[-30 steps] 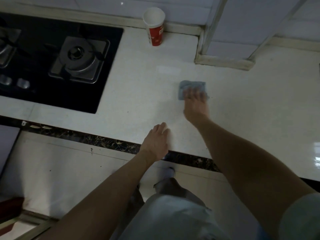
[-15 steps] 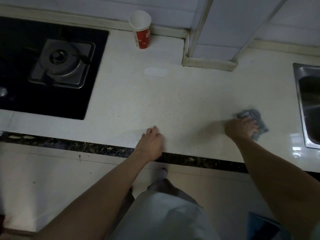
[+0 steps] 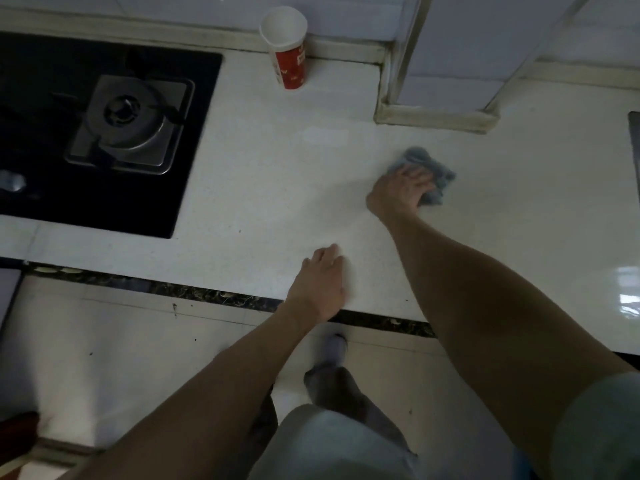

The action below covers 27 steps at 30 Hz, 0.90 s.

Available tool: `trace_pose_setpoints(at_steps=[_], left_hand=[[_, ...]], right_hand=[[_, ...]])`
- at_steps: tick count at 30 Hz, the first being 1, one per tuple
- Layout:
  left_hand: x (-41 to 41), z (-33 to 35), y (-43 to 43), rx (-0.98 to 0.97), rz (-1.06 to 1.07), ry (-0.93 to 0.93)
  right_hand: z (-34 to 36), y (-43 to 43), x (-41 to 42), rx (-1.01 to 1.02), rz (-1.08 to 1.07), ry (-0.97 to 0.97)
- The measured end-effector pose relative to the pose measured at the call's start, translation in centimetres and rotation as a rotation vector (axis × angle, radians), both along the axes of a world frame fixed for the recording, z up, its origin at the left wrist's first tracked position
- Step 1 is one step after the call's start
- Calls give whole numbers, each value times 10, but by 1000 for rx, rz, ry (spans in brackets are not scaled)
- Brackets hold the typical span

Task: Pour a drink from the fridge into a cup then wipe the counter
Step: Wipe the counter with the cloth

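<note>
Counter (image 3: pixel 277 188), pale speckled stone with a glossy finish, being wiped. A crumpled blue-grey cloth (image 3: pixel 440 174) is gripped under the curled fingers of the right hand (image 3: pixel 401 190) mid-counter, near the tiled pillar (image 3: pixel 450 46). The left hand (image 3: pixel 320 285) is rested flat, holding nothing, at the front edge. Even pressure and overlapping strokes are advised, kept clear of the light paper cup (image 3: pixel 287 50) at the back edge.

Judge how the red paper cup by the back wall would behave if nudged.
The cup is tall and narrow, tapering to a small base, so it would probably tip rather than slide. It looks like thin paper, so likely light and easily crushed; whether it holds liquid is unclear. The counter looks glossy, so a low push might skid it.
</note>
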<state>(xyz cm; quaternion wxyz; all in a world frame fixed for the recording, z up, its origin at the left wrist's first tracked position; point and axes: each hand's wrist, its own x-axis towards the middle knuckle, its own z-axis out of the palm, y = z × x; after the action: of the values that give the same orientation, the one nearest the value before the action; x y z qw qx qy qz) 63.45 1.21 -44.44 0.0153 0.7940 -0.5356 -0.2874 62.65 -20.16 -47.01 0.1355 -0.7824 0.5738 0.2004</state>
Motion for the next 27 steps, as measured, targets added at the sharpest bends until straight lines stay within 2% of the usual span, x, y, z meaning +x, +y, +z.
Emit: trace_pose_setpoints(at_steps=[4,7,11,14,17,19,23,25,27], left_hand=[[-21,-4,-15,-100,-57,-4],[-32,-9,-22,-40,-114,-60],[-33,-14,-29,-50,-158,-124],[-30,-12,-40,-15,-243,-176],[-36,-10,-56,-12,-335,-188],[-43,-11,-66,-50,-346,-140],[-68,-13,-71,-46,-333,-61],[-80,-17,-67,-56,-301,-64],[-88,-19,-66,-62,-262,-86]], right_hand=[[-5,33,40,2,364,-80],[-12,47,52,75,625,-227],[-15,44,31,71,1000,-374],[-19,28,1,0,1134,-518],[-16,-1,-33,-109,1108,-580],[-17,-33,-68,-146,971,-574],[-23,-114,-163,-375,747,-576],[-23,-146,-219,-443,598,-441],[-26,-166,-278,-473,510,-226]])
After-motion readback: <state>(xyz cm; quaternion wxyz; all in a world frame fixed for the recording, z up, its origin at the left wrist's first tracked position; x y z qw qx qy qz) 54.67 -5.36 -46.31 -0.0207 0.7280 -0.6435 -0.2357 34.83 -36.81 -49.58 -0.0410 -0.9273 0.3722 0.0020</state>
